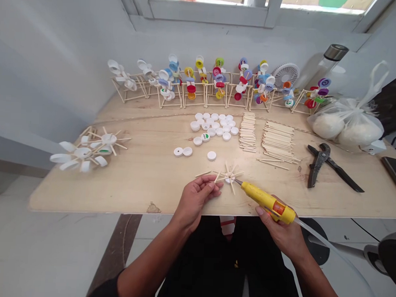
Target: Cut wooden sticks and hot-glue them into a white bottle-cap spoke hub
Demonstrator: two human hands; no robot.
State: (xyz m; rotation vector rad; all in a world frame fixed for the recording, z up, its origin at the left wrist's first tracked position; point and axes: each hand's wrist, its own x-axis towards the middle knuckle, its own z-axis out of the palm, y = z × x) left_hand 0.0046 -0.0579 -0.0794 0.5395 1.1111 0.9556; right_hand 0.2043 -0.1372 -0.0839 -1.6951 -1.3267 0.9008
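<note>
A yellow glue gun (pixel 264 198) is held in my right hand (pixel 283 229), its metal tip touching or very close to the middle of a star of short wooden sticks. That star (pixel 230 172) lies around a white bottle cap (pixel 229 179) near the table's front edge. My left hand (pixel 201 194) is just left of the star, with thumb and fingers pinched on a small wooden stick (pixel 217 177). Another stick (pixel 203 174) rests on the table above the left hand. A single white cap (pixel 211 155) sits behind the star, and two more caps (pixel 183 152) lie to its left.
Behind are many white caps (pixel 212 131), stick piles (pixel 279 141) and a row of stick frames with colourful cap wheels (pixel 219 81). Pliers (pixel 328 167), a phone (pixel 395 172) and a plastic bag (pixel 348 122) lie right. White cap wheels (pixel 82 152) lie left.
</note>
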